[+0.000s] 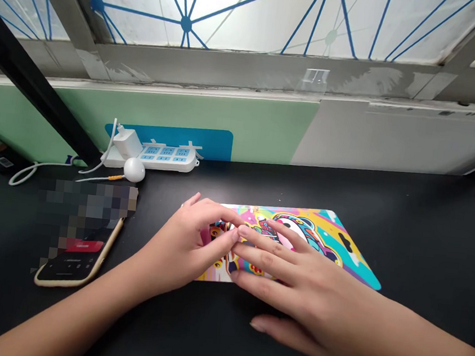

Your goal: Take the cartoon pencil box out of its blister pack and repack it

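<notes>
A colourful cartoon-printed board (341, 245) lies flat on the black table (407, 218). My right hand (294, 286) rests on its near left part with fingers stretched out flat and apart. My left hand (188, 246) sits at the board's left edge, its fingers curled together in a pinch that meets my right fingertips over the print. What the left fingers pinch, if anything, is too small and hidden to name.
A phone (76, 257) in a tan case lies left of my left hand, screen lit. At the back left are a white power strip (159, 157) with a charger, a white round device (135, 169) and cables. A green-and-grey wall panel (226, 123) borders the table.
</notes>
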`<state>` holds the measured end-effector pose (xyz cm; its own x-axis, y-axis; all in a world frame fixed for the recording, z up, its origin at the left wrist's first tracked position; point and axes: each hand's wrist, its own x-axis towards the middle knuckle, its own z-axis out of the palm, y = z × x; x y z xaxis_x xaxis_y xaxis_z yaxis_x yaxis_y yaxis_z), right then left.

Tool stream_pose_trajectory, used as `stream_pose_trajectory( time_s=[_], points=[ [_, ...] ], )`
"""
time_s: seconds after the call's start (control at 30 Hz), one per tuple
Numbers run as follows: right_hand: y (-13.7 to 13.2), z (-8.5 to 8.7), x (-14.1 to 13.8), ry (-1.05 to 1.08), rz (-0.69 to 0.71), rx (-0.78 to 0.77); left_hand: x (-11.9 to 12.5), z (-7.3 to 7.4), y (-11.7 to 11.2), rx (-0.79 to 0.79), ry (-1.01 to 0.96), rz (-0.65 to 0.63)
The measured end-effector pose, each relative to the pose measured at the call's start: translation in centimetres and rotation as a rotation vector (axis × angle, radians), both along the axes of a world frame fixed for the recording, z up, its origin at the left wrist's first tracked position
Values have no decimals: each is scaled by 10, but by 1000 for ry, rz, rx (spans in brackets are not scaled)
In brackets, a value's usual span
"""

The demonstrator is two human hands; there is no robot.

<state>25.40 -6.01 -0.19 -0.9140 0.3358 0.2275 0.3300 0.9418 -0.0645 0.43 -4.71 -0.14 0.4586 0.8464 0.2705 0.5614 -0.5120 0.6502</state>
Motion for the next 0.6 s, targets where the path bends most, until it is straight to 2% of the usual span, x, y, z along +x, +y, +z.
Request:
stream_pose_trajectory(
  time_s=[0.13,0.3,0.4,0.6],
  points=[
    [3,0,11,-135,-83,-129,-2,-8,4,185,249,47],
    [4,-3,17,-200,-137,-195,-6,-13,8,144,441,87],
    [5,-5,18,-136,-143,-214,-7,-13,9,111,460,114],
    [13,-6,21,147,-313,-297,-8,-9,11,82,409,91]
  ],
)
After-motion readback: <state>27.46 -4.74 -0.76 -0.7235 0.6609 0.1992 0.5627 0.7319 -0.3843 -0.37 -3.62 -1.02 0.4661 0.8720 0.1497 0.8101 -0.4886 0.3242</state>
